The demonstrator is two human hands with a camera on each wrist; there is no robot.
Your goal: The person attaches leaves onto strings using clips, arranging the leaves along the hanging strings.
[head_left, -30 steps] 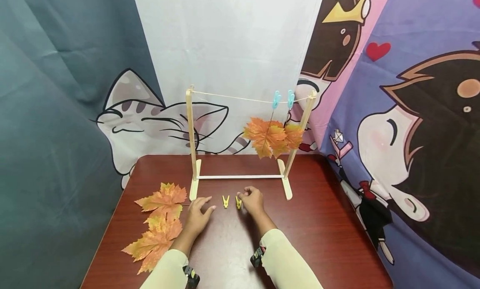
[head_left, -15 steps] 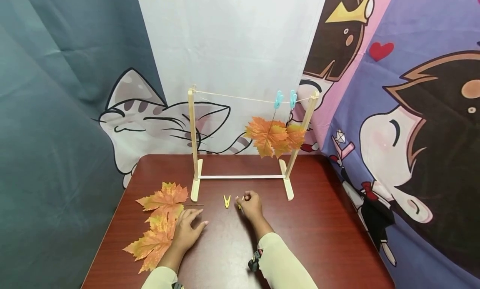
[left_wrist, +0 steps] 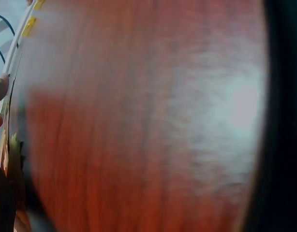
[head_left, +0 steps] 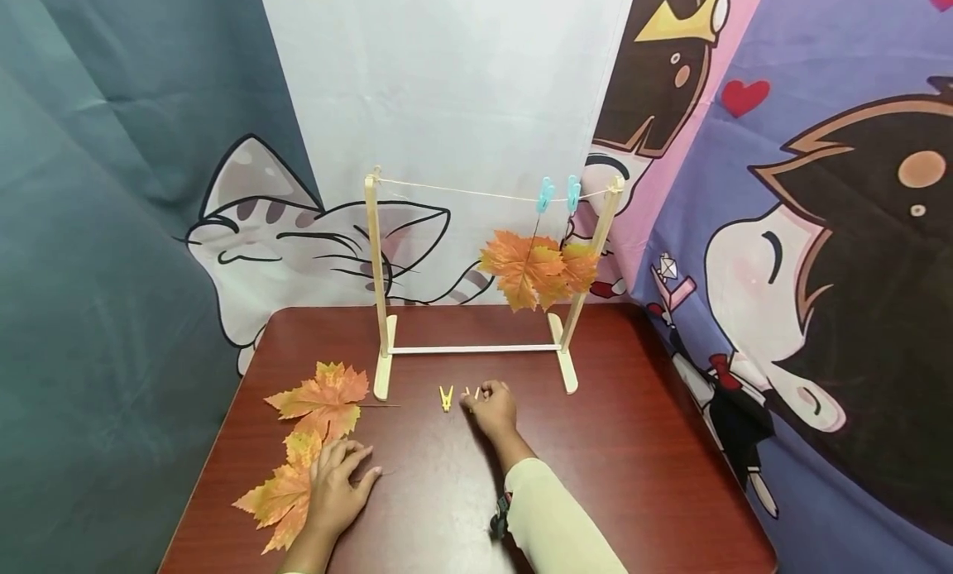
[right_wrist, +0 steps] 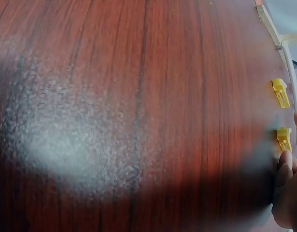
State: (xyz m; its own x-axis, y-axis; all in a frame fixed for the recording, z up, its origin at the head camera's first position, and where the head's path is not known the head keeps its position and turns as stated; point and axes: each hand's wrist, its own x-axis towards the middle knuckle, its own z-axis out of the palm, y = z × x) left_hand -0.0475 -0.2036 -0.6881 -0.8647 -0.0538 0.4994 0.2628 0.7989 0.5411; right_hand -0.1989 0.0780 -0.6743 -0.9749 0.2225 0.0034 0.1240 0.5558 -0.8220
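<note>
My right hand (head_left: 495, 413) is at a yellow clothespin (right_wrist: 284, 135), pinching it between thumb and fingers. Only the two tips of that clothespin show past the fingers in the head view. A second yellow clothespin (head_left: 446, 399) lies just left of it on the table. At the left, my left hand (head_left: 335, 487) rests over the right side of an orange maple leaf (head_left: 279, 499), fingers relaxed, partly covering it. Another artificial maple leaf (head_left: 328, 399) lies above that one, overlapping it, its thin stem pointing right.
Behind the hands stands a wooden rack (head_left: 377, 268) with a string (head_left: 454, 191) across its top. Two blue clothespins (head_left: 546, 195) hold orange leaves (head_left: 521, 264) near its right post. Printed curtains (head_left: 462, 78) back the brown table (head_left: 633, 466).
My left hand has moved left and toward me, from beside the upper leaf's stem onto the lower leaf. The right hand has closed its fingers over the right yellow clothespin.
</note>
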